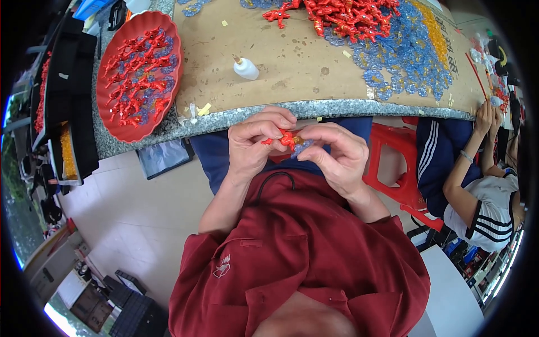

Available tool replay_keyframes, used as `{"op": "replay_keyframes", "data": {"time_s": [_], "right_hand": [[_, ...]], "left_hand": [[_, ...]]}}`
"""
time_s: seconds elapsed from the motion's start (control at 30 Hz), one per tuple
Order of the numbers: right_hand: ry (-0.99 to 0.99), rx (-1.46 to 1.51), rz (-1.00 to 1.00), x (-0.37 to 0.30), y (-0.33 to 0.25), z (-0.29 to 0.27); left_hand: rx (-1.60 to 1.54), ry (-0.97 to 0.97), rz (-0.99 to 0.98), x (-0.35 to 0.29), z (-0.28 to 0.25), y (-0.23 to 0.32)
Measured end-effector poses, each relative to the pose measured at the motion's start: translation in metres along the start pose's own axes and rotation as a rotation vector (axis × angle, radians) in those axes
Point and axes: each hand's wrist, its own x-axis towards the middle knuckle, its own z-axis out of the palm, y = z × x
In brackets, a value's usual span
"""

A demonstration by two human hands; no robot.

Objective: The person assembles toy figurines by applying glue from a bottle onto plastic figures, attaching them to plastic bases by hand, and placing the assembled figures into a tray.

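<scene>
Between hands [343, 154], a glossy red figurine [287, 139].

Maroon collared shirt [342, 258], elbow-length sleeves [386, 231], white emblem [222, 271] (small, on the chest), black cord [275, 174], navy trousers [213, 154]

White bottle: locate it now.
In the head view, the white bottle is on the brown sheet, upper middle, between the red tray at left and the heap of red figures at upper right.
</scene>
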Motion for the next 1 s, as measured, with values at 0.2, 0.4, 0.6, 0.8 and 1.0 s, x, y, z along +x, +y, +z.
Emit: {"op": "replay_keyframes", "data": {"time_s": [0.2, 0.4, 0.6, 0.8, 1.0], "right_hand": [[0.028, -0.089, -0.152, -0.002, 0.002, 0.003], [0.063, -0.184, -0.249, 0.000, 0.002, 0.004], [0.012, -0.121, -0.335, 0.000, 0.017, -0.003], [-0.019, 0.047, -0.237, -0.002, 0.024, -0.006], [-0.012, 0.256, -0.119, 0.000, 0.033, -0.002]], "left_hand": [[-0.123, 0.026, -0.045, 0.002, 0.006, 0.001], [-0.052, -0.084, -0.016, 0.007, -0.004, 0.002], [0.223, -0.277, -0.053, 0.013, -0.010, 0.016], [0.427, -0.298, 0.020, 0.013, -0.002, 0.022], [0.501, -0.154, 0.008, 0.011, 0.011, 0.030]]}}
